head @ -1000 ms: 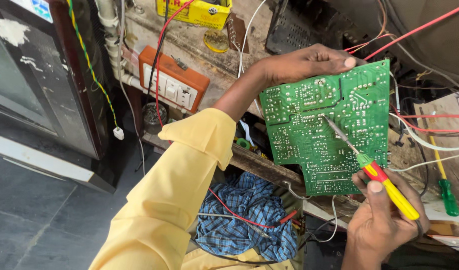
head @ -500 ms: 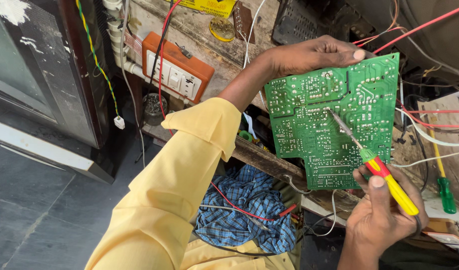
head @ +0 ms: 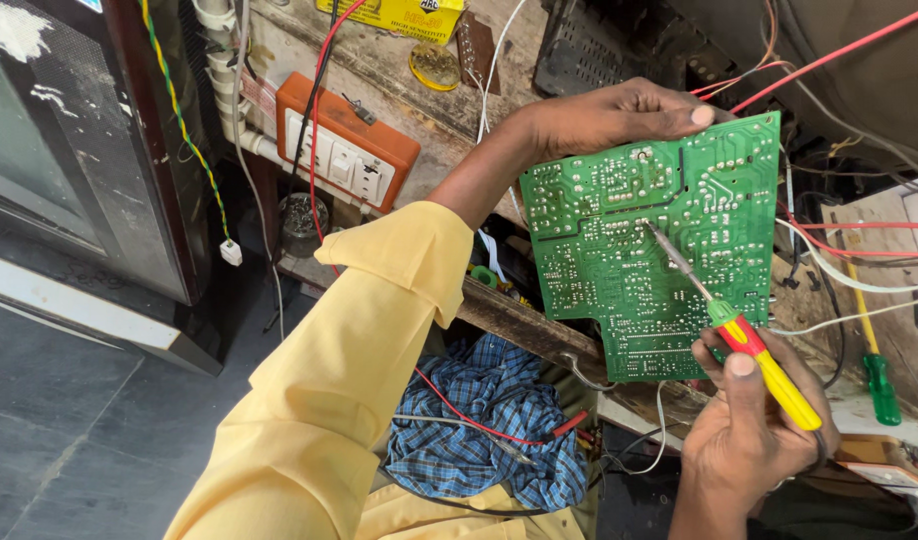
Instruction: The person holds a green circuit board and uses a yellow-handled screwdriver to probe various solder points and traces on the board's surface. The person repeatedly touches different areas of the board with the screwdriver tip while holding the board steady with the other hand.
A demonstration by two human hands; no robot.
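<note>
right hand (head: 754, 440): nearest the camera, fingers wrapped around the yellow-and-red handle of the screwdriver (head: 749, 345).
screwdriver axis: slants up and left from the grip, tip touching the solder side near mid-board.
circuit board (head: 659, 250): green, upright, above the right hand.
left hand (head: 619, 112): pinches the board's top edge.
containers: none in use.
switch box (head: 344, 150): orange, farther left on the bench.

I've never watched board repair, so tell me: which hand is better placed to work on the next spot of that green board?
Probably the right hand: its grip is on the screwdriver, whose tip already rests on the green circuit board. The left hand is taken up with the board's top edge, holding it upright.
</note>
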